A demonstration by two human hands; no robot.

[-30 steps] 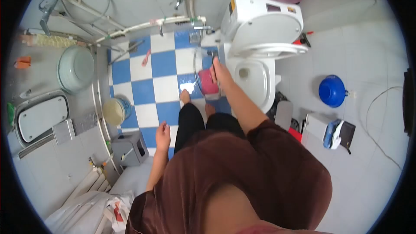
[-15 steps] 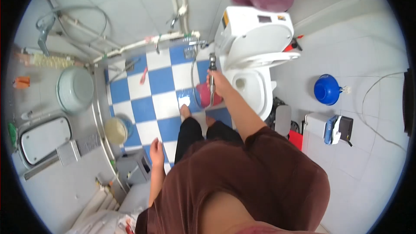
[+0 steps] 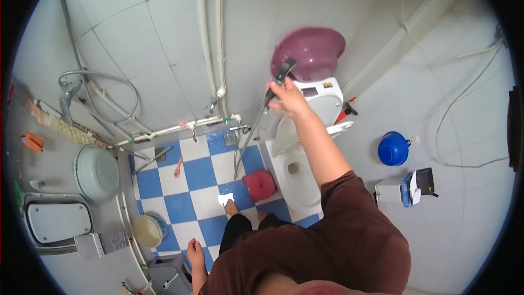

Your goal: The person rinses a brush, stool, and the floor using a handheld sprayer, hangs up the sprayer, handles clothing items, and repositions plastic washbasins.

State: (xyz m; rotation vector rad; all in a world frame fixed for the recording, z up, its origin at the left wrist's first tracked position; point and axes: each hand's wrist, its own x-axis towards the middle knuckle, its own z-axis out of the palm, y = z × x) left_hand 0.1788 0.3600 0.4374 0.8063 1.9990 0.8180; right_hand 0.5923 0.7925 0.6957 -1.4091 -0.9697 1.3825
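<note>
In my right hand (image 3: pixel 288 97) is a dark handheld sprayer (image 3: pixel 284 71), its head pointing up, my fingers closed round its handle. A grey hose (image 3: pixel 251 136) runs down from it toward the floor by the wall. Right behind the sprayer, a purple basin (image 3: pixel 314 49) leans against the wall on top of the white toilet's tank (image 3: pixel 322 88). Below my right forearm the toilet bowl (image 3: pixel 295 180) stands with its lid and seat raised. My left hand (image 3: pixel 195 252) hangs low over the floor, fingers loosely bent, with nothing visible in it.
A pink stool (image 3: pixel 258 186) stands beside the toilet, near my bare feet. The blue-and-white tiled floor (image 3: pixel 180 207) has a shiny wet patch. To the left are a bucket (image 3: pixel 148 230) and a pale basin (image 3: pixel 97 175). A blue basin (image 3: pixel 393 148) hangs on the right wall.
My right hand has lifted the sprayer from above the stool up in front of the purple basin. The view has tilted toward the wall. My left hand still hangs low.
</note>
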